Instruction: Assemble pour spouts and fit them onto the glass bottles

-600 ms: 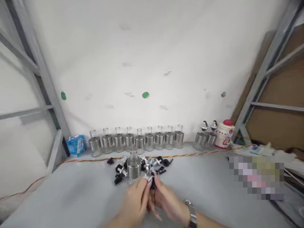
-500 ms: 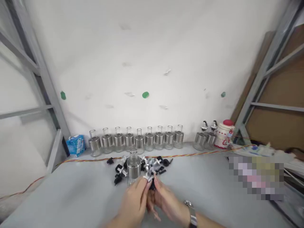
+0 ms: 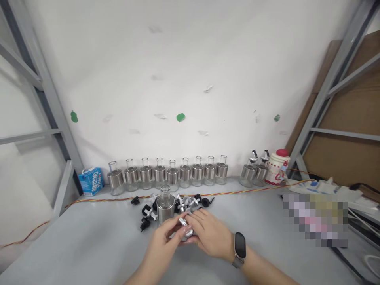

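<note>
Over the front middle of the table, my left hand (image 3: 166, 242) and my right hand (image 3: 211, 232) meet around a silver pourer spout (image 3: 188, 232). Fingers of both hands are closed on it, and its lower part is hidden between them. Just behind my left hand stands an uncapped glass bottle with a metal sleeve (image 3: 165, 206). Around that bottle lie loose black and silver pourer parts, among them a black part (image 3: 145, 224) on the left and a black ring-shaped part (image 3: 205, 202) on the right. My right fingers partly cover the pile's near side.
Several open sleeved bottles (image 3: 146, 171) line the wall. Two bottles with pourers fitted (image 3: 248, 174) stand further right, beside a white and red jar (image 3: 276, 169). A blue carton (image 3: 91, 182) sits at left. A twisted wire (image 3: 234, 192) crosses the grey table (image 3: 97, 241).
My right hand has turned over, its back and watch face now upward. The silver part between my fingers has become visible, where a black piece showed before. The view has shifted slightly.
</note>
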`<control>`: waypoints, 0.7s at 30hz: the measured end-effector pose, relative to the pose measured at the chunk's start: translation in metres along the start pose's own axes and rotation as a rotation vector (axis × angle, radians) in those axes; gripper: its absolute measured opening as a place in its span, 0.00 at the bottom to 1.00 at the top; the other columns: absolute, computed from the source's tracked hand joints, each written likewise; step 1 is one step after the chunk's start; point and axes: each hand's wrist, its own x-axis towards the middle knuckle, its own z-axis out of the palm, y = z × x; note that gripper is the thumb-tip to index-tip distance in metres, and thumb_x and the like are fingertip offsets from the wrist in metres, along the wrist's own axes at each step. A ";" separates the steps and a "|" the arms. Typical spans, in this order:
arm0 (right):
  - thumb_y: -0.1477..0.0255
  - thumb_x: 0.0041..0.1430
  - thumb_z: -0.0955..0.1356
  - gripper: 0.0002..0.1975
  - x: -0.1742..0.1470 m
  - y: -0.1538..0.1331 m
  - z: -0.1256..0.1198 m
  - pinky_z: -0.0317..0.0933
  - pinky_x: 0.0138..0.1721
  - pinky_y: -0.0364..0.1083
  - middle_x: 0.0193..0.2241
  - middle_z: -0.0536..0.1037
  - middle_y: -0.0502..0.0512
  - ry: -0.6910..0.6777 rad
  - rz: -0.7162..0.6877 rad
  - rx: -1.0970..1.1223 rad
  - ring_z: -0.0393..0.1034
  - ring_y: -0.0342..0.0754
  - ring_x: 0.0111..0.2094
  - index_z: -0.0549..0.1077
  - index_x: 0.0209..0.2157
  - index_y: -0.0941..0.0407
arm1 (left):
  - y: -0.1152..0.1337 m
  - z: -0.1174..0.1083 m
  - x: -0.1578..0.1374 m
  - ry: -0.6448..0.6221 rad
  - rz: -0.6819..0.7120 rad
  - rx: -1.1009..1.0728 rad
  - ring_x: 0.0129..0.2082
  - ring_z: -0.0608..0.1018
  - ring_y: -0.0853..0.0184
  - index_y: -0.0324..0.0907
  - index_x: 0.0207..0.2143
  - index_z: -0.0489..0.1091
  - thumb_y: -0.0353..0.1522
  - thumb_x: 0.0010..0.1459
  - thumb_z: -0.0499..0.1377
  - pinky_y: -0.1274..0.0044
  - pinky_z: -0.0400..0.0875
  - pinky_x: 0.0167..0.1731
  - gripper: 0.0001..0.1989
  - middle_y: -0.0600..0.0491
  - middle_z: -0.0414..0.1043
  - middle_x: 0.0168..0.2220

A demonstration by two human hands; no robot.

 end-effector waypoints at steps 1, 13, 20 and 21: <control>0.66 0.59 0.56 0.18 0.000 -0.001 -0.001 0.54 0.38 0.51 0.38 0.69 0.63 -0.004 0.013 -0.019 0.59 0.52 0.37 0.60 0.46 0.64 | 0.001 0.000 0.000 0.022 -0.017 -0.039 0.41 0.70 0.60 0.43 0.43 0.69 0.38 0.45 0.59 0.71 0.73 0.34 0.20 0.50 0.68 0.45; 0.70 0.59 0.57 0.15 -0.005 0.028 -0.013 0.58 0.42 0.47 0.41 0.69 0.58 0.094 0.421 0.314 0.63 0.48 0.41 0.58 0.48 0.57 | 0.025 0.010 -0.002 0.165 -0.070 -0.144 0.39 0.71 0.58 0.38 0.39 0.72 0.39 0.41 0.62 0.70 0.75 0.28 0.22 0.47 0.71 0.40; 0.80 0.53 0.60 0.09 -0.015 0.063 0.004 0.56 0.43 0.46 0.35 0.69 0.56 -0.065 0.402 0.183 0.62 0.48 0.40 0.68 0.33 0.58 | 0.018 0.008 0.001 0.059 -0.066 -0.033 0.33 0.72 0.61 0.36 0.39 0.71 0.39 0.45 0.59 0.80 0.69 0.15 0.20 0.45 0.70 0.34; 0.81 0.53 0.60 0.09 -0.015 0.064 0.006 0.56 0.43 0.45 0.35 0.70 0.55 -0.076 0.396 0.171 0.62 0.47 0.40 0.69 0.32 0.58 | 0.016 0.007 0.001 0.051 -0.067 -0.026 0.32 0.72 0.62 0.36 0.39 0.71 0.39 0.45 0.59 0.80 0.69 0.15 0.20 0.45 0.70 0.34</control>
